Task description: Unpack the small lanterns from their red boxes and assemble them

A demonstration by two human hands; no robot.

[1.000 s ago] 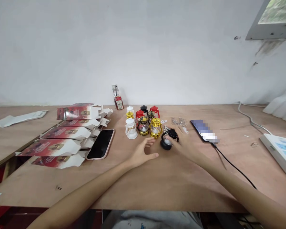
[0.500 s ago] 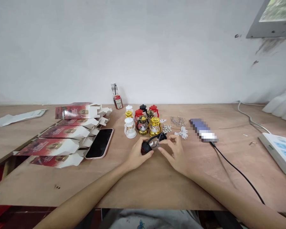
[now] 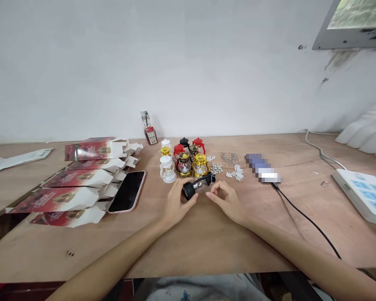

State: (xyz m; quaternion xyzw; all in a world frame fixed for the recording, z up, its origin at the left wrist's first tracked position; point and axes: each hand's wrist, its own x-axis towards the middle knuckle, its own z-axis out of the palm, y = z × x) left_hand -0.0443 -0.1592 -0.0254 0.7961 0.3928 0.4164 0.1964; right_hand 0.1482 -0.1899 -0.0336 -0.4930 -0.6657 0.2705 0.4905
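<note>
My left hand [image 3: 176,203] is wrapped round the base of a small black lantern [image 3: 189,190] with a clear globe. The lantern lies tilted on its side, its top pointing right. At that top, my right hand [image 3: 228,201] pinches a thin metal wire handle [image 3: 211,183] between thumb and fingers. Just beyond stand several finished-looking mini lanterns, among them a white lantern [image 3: 168,170], a gold lantern [image 3: 201,166] and a red lantern [image 3: 199,144]. Right of them lie a heap of bent wire handles [image 3: 230,158], small round discs [image 3: 217,168] and white plastic pieces [image 3: 237,173].
Red and white cartons [image 3: 78,177] lie overlapping at the left, beside a black-screened phone [image 3: 127,192]. A small bottle [image 3: 151,134] stands against the wall. On the right are a second phone [image 3: 260,168] with a black cable [image 3: 303,217] and a white power strip [image 3: 360,194].
The lantern has turned so its base faces me more. My right fingers have closed on the wire, which now hangs down from the lantern's top. The view has shifted slightly right.
</note>
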